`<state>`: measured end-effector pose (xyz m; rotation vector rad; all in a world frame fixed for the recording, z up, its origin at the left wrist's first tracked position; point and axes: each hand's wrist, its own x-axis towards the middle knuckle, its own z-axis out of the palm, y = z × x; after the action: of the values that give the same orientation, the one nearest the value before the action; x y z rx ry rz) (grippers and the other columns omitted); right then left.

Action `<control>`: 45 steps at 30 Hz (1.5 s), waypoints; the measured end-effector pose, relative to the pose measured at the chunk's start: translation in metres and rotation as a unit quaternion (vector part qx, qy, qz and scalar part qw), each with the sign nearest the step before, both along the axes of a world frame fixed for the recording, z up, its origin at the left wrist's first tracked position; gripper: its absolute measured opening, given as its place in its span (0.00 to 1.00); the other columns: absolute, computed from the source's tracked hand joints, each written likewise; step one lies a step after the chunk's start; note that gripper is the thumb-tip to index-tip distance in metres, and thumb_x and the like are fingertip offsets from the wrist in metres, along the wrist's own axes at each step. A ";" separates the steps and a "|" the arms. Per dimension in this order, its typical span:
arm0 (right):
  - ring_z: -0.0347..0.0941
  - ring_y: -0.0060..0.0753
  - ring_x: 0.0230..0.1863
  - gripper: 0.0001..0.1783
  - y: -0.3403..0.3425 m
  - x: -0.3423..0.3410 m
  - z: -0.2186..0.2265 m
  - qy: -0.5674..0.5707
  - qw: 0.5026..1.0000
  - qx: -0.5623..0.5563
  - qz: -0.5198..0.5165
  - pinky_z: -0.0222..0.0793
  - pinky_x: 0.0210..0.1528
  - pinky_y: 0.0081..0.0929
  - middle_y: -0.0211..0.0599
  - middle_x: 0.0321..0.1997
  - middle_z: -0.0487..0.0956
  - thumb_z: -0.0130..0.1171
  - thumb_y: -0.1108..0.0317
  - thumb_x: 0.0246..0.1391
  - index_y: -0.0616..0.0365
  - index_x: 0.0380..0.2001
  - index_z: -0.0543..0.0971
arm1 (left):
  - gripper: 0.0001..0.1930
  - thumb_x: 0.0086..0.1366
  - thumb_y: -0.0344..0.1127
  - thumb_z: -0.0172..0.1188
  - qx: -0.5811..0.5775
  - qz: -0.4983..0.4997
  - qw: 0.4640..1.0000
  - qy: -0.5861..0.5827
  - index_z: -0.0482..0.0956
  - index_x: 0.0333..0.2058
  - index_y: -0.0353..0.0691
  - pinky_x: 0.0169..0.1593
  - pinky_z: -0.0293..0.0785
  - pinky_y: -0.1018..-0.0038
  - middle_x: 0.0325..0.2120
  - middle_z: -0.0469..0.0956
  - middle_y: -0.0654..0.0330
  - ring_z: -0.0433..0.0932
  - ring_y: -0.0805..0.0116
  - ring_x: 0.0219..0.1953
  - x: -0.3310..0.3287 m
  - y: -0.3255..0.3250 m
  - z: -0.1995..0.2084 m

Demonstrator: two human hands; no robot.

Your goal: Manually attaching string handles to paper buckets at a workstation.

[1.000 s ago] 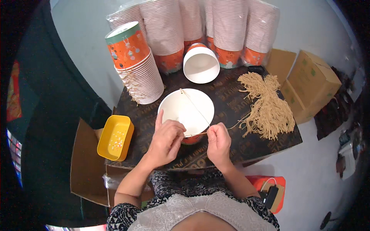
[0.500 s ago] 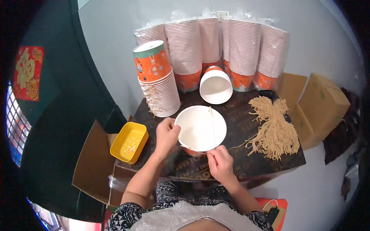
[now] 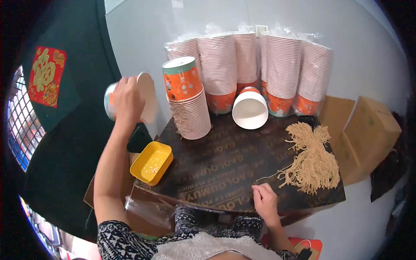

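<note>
Raised over the left side, beyond the table edge, my left hand grips a large paper cup tipped sideways, its mouth toward the right; it is blurred. My right hand rests at the table's front edge with curled fingers; what is inside them, if anything, is hidden. Just beyond it lies a loose end of the tan string bundle. Beside my left forearm stands a yellow plastic box with small pale bits in it. A stack of upturned paper cups, strings hanging down its side, stands between the raised cup and the back row.
Several tall plastic-wrapped cup stacks line the wall behind the dark printed tabletop. One white-lined cup lies on its side before them. Open cardboard boxes stand to the right; clear plastic film hangs at the front left.
The cup has left the table's middle, carried up and left by my left hand and turned on its side. My right hand has come off its rim and drawn back toward the front edge.
</note>
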<state>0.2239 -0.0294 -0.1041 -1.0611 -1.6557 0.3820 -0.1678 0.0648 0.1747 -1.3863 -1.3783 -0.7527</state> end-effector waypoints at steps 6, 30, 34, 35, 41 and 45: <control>0.79 0.49 0.33 0.06 0.000 0.004 -0.003 -0.038 0.999 -0.010 0.004 0.74 0.34 0.36 0.45 0.33 0.79 0.59 0.73 0.55 0.61 0.36 0.81 | 0.04 0.58 0.29 0.54 0.035 0.080 0.980 0.177 0.76 0.32 0.39 0.49 0.69 0.60 0.30 0.77 0.52 0.75 0.54 0.41 -0.014 0.088 0.053; 0.74 0.33 0.24 0.06 0.000 0.002 0.000 -0.016 0.999 -0.040 0.017 0.68 0.28 0.25 0.42 0.27 0.77 0.56 0.79 0.56 0.65 0.35 0.81 | 0.10 0.56 0.35 0.62 -0.139 -0.168 0.959 0.183 0.75 0.32 0.35 0.63 0.62 0.50 0.36 0.77 0.51 0.77 0.54 0.46 0.086 0.111 -0.010; 0.79 0.51 0.33 0.07 0.000 0.004 0.000 -0.048 0.996 -0.073 0.002 0.73 0.35 0.37 0.47 0.33 0.80 0.57 0.73 0.57 0.61 0.36 0.82 | 0.09 0.57 0.34 0.62 -0.147 -0.198 0.959 0.139 0.73 0.28 0.36 0.62 0.63 0.48 0.32 0.76 0.50 0.78 0.50 0.41 0.068 0.062 -0.012; 0.78 0.51 0.33 0.06 -0.001 0.005 0.002 -0.064 0.995 -0.075 -0.002 0.73 0.35 0.37 0.47 0.33 0.80 0.57 0.73 0.57 0.61 0.35 0.82 | 0.08 0.57 0.34 0.61 -0.140 -0.199 0.960 0.137 0.74 0.28 0.36 0.61 0.63 0.48 0.31 0.77 0.50 0.79 0.51 0.40 0.060 0.055 -0.013; 0.77 0.46 0.29 0.05 -0.001 -0.004 -0.003 -0.081 0.997 0.003 -0.017 0.71 0.32 0.33 0.44 0.30 0.78 0.57 0.75 0.56 0.62 0.33 0.82 | 0.09 0.59 0.33 0.58 -0.104 -0.195 0.973 0.071 0.75 0.35 0.33 0.57 0.67 0.52 0.31 0.77 0.48 0.78 0.48 0.39 0.013 0.032 -0.011; 0.77 0.49 0.31 0.05 -0.003 -0.002 -0.006 -0.087 0.996 0.004 -0.014 0.72 0.33 0.37 0.44 0.30 0.78 0.58 0.74 0.55 0.61 0.34 0.82 | 0.11 0.58 0.34 0.58 -0.150 -0.159 0.976 -0.018 0.74 0.36 0.33 0.49 0.69 0.55 0.32 0.77 0.46 0.77 0.46 0.39 0.008 0.039 -0.023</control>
<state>0.2215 -0.0324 -0.1099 -1.1372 -1.7922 0.2699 -0.1602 0.1035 0.1513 -1.8693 -1.3531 -0.8000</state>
